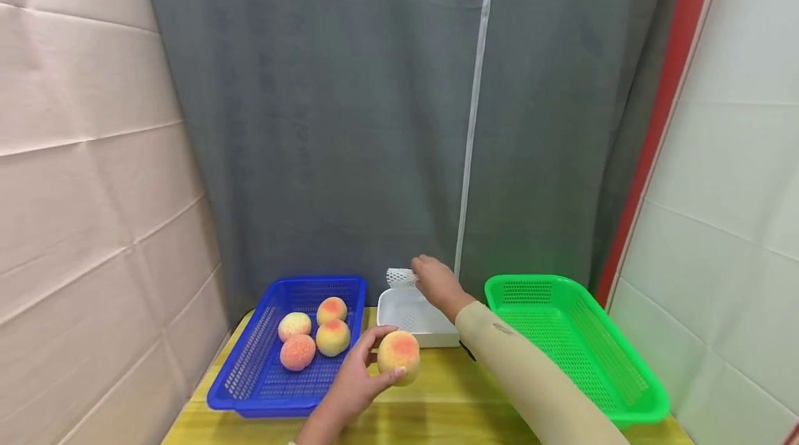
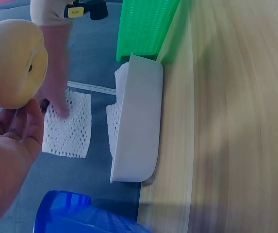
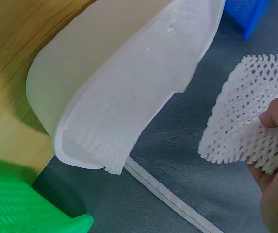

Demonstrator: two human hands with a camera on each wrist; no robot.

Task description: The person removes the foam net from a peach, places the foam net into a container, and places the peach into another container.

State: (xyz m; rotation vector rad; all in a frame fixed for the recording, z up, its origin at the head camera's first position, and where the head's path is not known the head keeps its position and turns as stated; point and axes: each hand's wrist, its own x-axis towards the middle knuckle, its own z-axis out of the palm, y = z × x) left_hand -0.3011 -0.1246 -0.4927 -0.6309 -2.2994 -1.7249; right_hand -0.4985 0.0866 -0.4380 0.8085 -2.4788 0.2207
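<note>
My left hand [image 1: 357, 377] grips a peach [image 1: 399, 356], yellow with a red blush, over the table's near middle. Its dimpled end shows in the left wrist view. Above the white bin [image 1: 431, 339], my right hand [image 1: 438, 284] pinches a white foam net sleeve [image 1: 401, 277]. In the right wrist view that foam net [image 3: 248, 111] looks flat, with the thumb pressed on its face. More white foam nets [image 3: 129, 92] lie in the bin, some poking over its rim. Several peaches [image 1: 333, 337] sit in the blue basket [image 1: 250, 382] at the left.
A green basket [image 1: 562, 341] stands at the right of the wooden table [image 1: 437, 396]. Behind the table hangs a grey curtain [image 1: 349, 119]. Pale panelled walls [image 1: 93, 188] close in both sides. My right forearm passes between the white bin and the green basket.
</note>
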